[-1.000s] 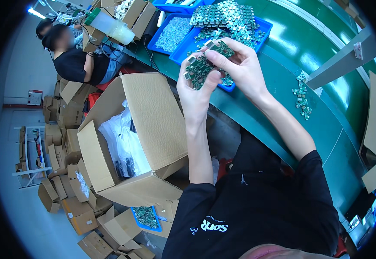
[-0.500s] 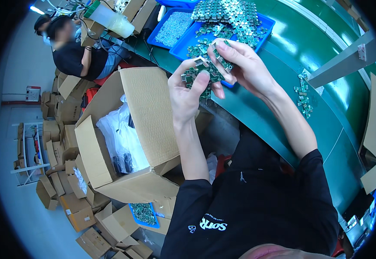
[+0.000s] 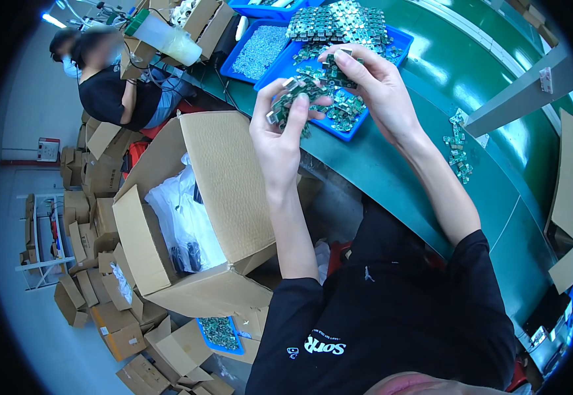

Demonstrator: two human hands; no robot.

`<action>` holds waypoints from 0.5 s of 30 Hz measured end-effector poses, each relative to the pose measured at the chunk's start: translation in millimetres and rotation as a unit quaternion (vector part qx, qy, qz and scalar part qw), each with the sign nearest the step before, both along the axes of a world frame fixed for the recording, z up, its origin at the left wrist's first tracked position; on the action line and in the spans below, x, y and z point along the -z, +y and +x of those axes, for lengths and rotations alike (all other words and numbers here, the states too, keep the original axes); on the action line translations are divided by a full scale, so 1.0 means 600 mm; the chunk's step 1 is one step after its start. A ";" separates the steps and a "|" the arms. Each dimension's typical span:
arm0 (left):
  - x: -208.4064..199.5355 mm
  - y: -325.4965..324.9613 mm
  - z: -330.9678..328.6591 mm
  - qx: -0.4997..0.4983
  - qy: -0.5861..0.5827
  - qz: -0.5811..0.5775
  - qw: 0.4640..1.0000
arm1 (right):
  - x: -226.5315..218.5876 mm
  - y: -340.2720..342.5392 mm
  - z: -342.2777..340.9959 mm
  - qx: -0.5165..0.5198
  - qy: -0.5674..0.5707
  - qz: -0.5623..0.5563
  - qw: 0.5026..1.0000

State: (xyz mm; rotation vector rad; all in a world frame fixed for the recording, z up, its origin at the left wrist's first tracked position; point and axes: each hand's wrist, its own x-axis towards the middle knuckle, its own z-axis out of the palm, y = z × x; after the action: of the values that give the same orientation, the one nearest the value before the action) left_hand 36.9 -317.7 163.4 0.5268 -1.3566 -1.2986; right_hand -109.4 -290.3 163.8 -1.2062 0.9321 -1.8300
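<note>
My left hand (image 3: 278, 135) is closed around a bunch of small green circuit boards (image 3: 295, 100), thumb pressed on top. Up and to the right of it, my right hand (image 3: 386, 92) grips more small circuit boards (image 3: 339, 71) between thumb and fingers. The two bunches are very close; whether they touch I cannot tell. Both hands are above the near part of a blue tray (image 3: 347, 136). Loose green boards (image 3: 347, 110) lie in that tray, and joined panels of boards (image 3: 339, 25) are piled at its far end.
Left of the tray stands another blue tray of small pale pieces (image 3: 260, 51). A strip of boards (image 3: 457, 150) lies on the green table (image 3: 418, 191) near a grey post (image 3: 520, 99). An open carton (image 3: 230, 191) stands at my left. A seated person (image 3: 112, 92) is farther off.
My hands have moved slightly apart, the left one down-left, the right one upward. More loose boards in the tray now show between them.
</note>
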 end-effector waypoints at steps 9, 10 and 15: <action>0.021 -0.036 -0.034 0.078 -0.023 0.056 0.995 | 0.024 -0.008 -0.016 0.104 0.157 0.054 0.981; 0.024 -0.040 -0.038 0.103 -0.010 0.080 0.991 | 0.028 -0.011 -0.023 0.138 0.210 0.055 0.966; 0.032 -0.051 -0.048 0.112 -0.125 0.071 0.983 | 0.026 -0.019 -0.044 0.066 0.189 0.066 0.978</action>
State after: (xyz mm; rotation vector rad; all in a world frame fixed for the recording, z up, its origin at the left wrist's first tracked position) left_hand 8.3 -348.4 144.0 0.6683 -1.5720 -1.5615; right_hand -136.0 -301.5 148.2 -1.4655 1.3513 -1.6366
